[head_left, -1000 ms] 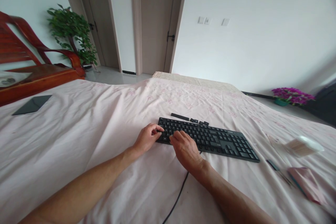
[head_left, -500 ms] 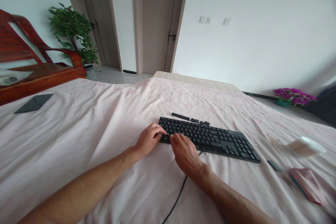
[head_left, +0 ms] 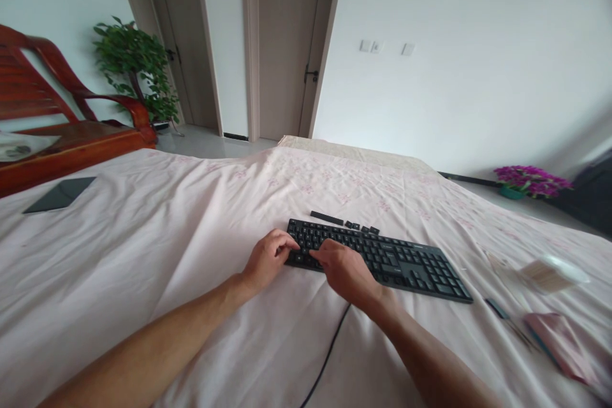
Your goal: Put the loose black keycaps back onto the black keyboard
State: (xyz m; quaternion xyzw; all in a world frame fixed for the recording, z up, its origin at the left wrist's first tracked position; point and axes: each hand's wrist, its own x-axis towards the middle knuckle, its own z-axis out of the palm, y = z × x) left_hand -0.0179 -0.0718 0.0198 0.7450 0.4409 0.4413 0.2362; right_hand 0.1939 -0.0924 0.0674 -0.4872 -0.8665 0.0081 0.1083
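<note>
A black computer keyboard [head_left: 406,261] lies slantwise on the cloth. My left hand [head_left: 268,256] is closed at its left end, thumb low by the edge and fingertips over the leftmost keys. My right hand [head_left: 348,268] comes over the front edge. Its index finger reaches to the lower left keys and its other fingers are curled under; anything small at the fingertips is too little to make out. Behind the keyboard lie a loose space bar [head_left: 327,218] and several small loose keycaps [head_left: 365,229]. A black cable [head_left: 329,357] runs toward me.
Pale pink cloth [head_left: 210,331] covers the surface in folds. A dark flat tablet-like slab [head_left: 61,194] lies far left. At right are a clear tub of thin sticks [head_left: 554,274], a small dark tool [head_left: 497,308] and a pink pouch [head_left: 559,344]. A wooden chair [head_left: 71,134] stands left.
My right hand has shifted slightly; its index finger now reaches out more while the others curl. My left hand stays at the keyboard's left end. The whole view has tipped up slightly.
</note>
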